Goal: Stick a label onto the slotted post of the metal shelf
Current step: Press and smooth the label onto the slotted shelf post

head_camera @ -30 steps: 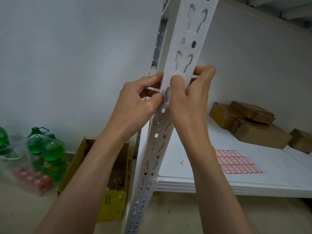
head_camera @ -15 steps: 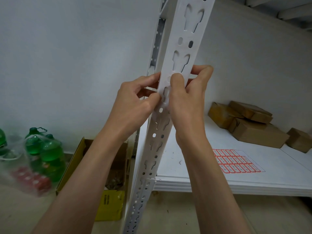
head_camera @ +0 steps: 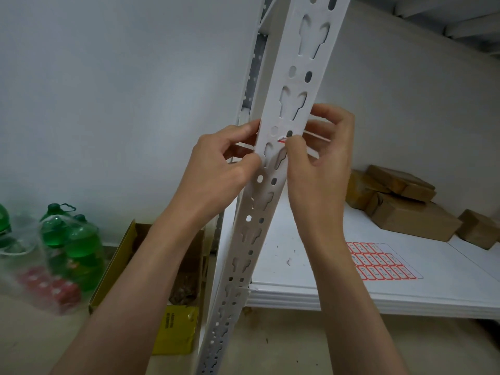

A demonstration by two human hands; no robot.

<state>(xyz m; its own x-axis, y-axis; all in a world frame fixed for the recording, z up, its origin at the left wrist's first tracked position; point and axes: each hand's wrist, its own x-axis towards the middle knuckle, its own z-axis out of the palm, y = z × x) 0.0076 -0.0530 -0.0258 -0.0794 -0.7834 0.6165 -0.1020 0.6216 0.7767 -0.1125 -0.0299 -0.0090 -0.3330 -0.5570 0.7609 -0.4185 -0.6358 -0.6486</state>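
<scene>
One camera sat on the person's head, looking forward and slightly down, close in on the slotted post (head_camera: pixel 273 169). The shelf board (head_camera: pixel 405 290) lay lower right, the floor lower left. No second view existed.

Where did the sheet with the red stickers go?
The sticker sheet lies flat on the white shelf board, right of the slotted post, in front of the brown boxes.

Pale grey wall (head_camera: pixel 113 98) is being lit dimly; beige floor (head_camera: pixel 284 345) is being occupied by green bottles (head_camera: pixel 73 239) and a yellow carton (head_camera: pixel 178 328).
</scene>
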